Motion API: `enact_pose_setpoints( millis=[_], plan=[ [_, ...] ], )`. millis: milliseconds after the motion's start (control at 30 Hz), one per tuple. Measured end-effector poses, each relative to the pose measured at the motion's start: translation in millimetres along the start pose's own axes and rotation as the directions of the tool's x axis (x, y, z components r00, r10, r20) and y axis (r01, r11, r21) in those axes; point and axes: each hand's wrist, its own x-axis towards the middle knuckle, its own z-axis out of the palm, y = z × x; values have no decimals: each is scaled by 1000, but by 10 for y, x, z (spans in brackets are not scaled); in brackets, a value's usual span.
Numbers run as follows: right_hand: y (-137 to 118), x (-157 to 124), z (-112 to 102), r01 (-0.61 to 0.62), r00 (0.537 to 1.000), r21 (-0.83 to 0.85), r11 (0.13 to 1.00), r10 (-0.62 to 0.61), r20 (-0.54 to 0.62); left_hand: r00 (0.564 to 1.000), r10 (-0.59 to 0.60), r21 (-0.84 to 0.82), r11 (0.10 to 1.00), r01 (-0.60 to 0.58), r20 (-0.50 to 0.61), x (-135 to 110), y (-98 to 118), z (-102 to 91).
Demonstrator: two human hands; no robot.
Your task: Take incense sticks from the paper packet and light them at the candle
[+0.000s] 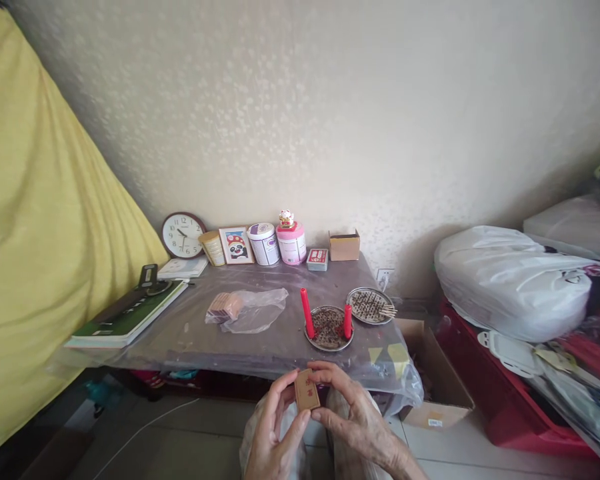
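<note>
Between my two hands is a small brown cardboard matchbox (pixel 307 392) with red print, held over my lap in front of the table edge. My left hand (pixel 279 427) grips its left side and lower edge with thumb and fingers. On the opposite side, the fingers and thumb of my right hand (pixel 353 417) also close on it. Beyond them on the table, a tall red candle (pixel 307 313) and a shorter red candle (pixel 348 321) stand upright on a round metal plate (pixel 330 347). The matchbox's contents are hidden.
A second plate (pixel 365 293) holds several burnt matchsticks (pixel 389 311). A plastic-wrapped pack (pixel 225 307) lies left of the candles. Along the wall stand a clock (pixel 183 235), cans (pixel 264 245) and a small open box (pixel 345 247). A cardboard carton (pixel 443 393) sits right of the table.
</note>
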Motion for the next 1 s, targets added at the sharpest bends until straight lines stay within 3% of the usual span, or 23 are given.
enact_pose_setpoints(
  millis=[100, 167, 300, 400, 633, 867, 1000],
  plan=[
    [0, -6, 4, 37, 999, -7, 999, -37, -14, 998, 4, -92, 996, 2, 61, 1, 34, -24],
    [3, -25, 12, 73, 996, -2, 997, -73, -43, 991, -85, -206, 973, 104, 99, 28, 48, -51],
    [-1, -62, 71, 59, 997, 26, 998, -57, -51, 939, -266, -435, 834, 338, 219, 69, 18, -39],
    [7, -88, 126, 16, 999, 34, 999, -15, -44, 907, -327, -521, 743, 421, 267, 53, -36, 3],
    [-16, -120, 189, -6, 1000, 36, 999, 7, -12, 930, -251, -570, 737, 362, 268, 13, -116, -4],
    [-21, -176, 331, -108, 993, 312, 944, 117, -11, 938, -113, -474, 839, 266, 326, -35, 3, 33],
    [21, -221, 368, -83, 996, 319, 944, 88, -2, 941, -87, -409, 885, 224, 327, -41, 79, 10]
  ],
)
